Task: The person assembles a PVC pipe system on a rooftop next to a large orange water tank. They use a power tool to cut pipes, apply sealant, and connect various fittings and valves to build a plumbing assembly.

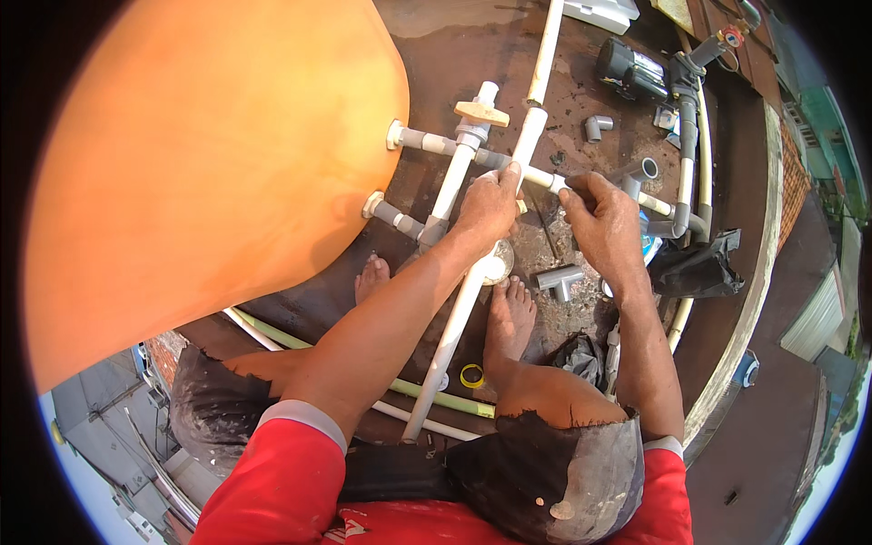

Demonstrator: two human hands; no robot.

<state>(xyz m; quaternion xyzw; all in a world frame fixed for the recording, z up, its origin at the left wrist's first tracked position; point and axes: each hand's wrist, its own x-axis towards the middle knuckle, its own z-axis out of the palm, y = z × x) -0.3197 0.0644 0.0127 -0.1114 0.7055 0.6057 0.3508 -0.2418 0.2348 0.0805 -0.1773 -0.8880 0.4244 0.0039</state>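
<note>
Two bare hands at work over white and grey piping beside a large orange tank (227, 173).

Left hand (489, 207): fingers curled round an upright-running white pipe (528, 136), close to where it meets a cross pipe (538, 176). Grip appears narrow; far-side fingers hidden. Upper end of the white pipe lies against or just below another pipe length (548, 50); cannot tell whether they join. Below the hand, a further white length (445, 348) runs in line toward the knees; the left forearm covers part of the stretch between.

Right hand (607, 222): thumb and forefinger drawn narrow at the white collar on the cross pipe, to the right of the left hand. Contact seems light; cannot tell how firmly they close on it.

Cross pipe leads left through grey couplings to the tank wall. Valve with tan handle (481, 113) stands just above that run.

Nearby: loose grey elbow (597, 127) on the brown floor, above the right hand; grey tee (560, 279) between the right foot (510, 327) and right forearm; yellow ring (471, 375) left of that foot. Black motor (629, 68) at upper right; black plastic bag (699, 266) right of the forearm.
</note>
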